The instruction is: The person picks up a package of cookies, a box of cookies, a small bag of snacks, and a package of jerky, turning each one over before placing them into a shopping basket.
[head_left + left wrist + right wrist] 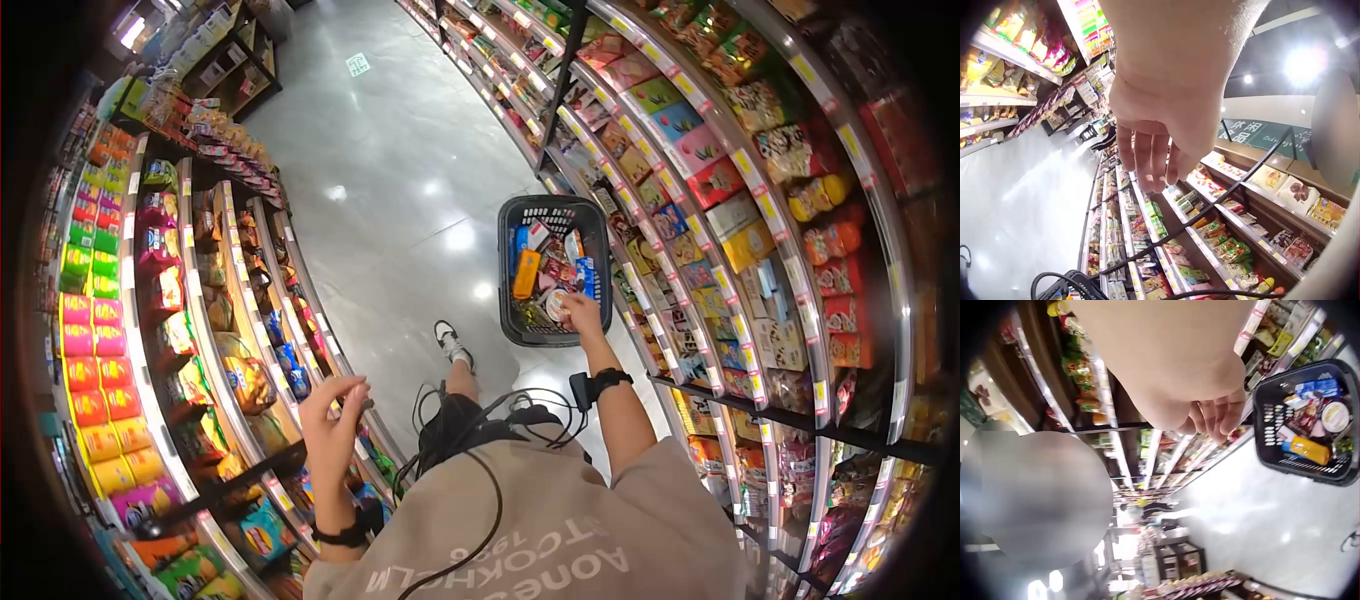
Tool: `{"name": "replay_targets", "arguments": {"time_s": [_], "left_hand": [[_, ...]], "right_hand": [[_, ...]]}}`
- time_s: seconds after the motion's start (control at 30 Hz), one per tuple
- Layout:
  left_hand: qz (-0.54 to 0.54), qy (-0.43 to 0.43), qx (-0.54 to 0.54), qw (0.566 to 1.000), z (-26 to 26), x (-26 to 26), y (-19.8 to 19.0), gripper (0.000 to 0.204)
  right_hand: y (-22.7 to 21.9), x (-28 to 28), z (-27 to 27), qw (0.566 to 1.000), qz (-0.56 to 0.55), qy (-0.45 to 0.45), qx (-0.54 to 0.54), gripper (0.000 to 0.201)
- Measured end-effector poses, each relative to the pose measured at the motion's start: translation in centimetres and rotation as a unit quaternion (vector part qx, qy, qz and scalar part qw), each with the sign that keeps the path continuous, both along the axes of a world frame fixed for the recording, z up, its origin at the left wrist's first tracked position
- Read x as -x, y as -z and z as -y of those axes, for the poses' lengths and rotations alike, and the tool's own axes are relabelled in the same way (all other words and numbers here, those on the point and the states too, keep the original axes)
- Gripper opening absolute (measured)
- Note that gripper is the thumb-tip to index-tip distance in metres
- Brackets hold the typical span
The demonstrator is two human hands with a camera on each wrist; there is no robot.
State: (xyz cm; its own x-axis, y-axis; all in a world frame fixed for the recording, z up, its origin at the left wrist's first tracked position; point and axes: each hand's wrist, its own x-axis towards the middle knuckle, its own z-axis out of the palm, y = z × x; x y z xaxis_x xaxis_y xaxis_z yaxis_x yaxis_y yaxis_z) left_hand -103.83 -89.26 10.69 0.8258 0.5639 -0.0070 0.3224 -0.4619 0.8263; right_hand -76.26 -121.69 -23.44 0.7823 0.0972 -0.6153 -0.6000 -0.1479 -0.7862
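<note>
A black shopping basket (pixel 517 325) stands on the floor beside the right-hand shelves. In it lie a round white-lidded tub (pixel 1335 417), an orange-yellow pack (pixel 1310 450), a blue pack (pixel 1317 387) and other packets. My right hand (pixel 582 314) reaches down above the basket's near side and overlaps its rim in the head view. The right wrist view shows its fingers loosely bent, apart from the goods, with nothing held. My left hand (pixel 333 412) is raised on the left, near the snack shelves, its fingers loosely bent and holding nothing in the left wrist view.
Snack shelves (pixel 715 190) curve along the right, and more shelves (pixel 185 330) line the left. Between them runs a shiny grey floor (pixel 400 200). Black cables (pixel 480 430) loop in front of my body. A dark display stand (pixel 240 65) is at the far left.
</note>
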Motion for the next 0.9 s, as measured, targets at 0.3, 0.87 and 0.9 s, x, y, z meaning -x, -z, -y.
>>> {"name": "replay_targets", "arguments": {"time_s": [0.3, 0.87, 0.9], "left_hand": [[0.019, 0.037, 0.003, 0.999, -11.9, -13.6, 1.2, 0.01], [-0.345, 0.1, -0.028, 0.933, -24.6, -28.4, 12.2, 0.014], [-0.344, 0.115, -0.025, 0.932, -25.2, -29.4, 13.1, 0.017]], "right_hand": [[9.5, -2.9, -3.3, 0.92, -0.022, -0.119, 0.372, 0.036], [27.7, -10.8, -15.4, 0.875, -0.084, 0.034, 0.475, 0.058], [30.0, -12.2, -15.7, 0.861, -0.062, 0.04, 0.503, 0.065]]}}
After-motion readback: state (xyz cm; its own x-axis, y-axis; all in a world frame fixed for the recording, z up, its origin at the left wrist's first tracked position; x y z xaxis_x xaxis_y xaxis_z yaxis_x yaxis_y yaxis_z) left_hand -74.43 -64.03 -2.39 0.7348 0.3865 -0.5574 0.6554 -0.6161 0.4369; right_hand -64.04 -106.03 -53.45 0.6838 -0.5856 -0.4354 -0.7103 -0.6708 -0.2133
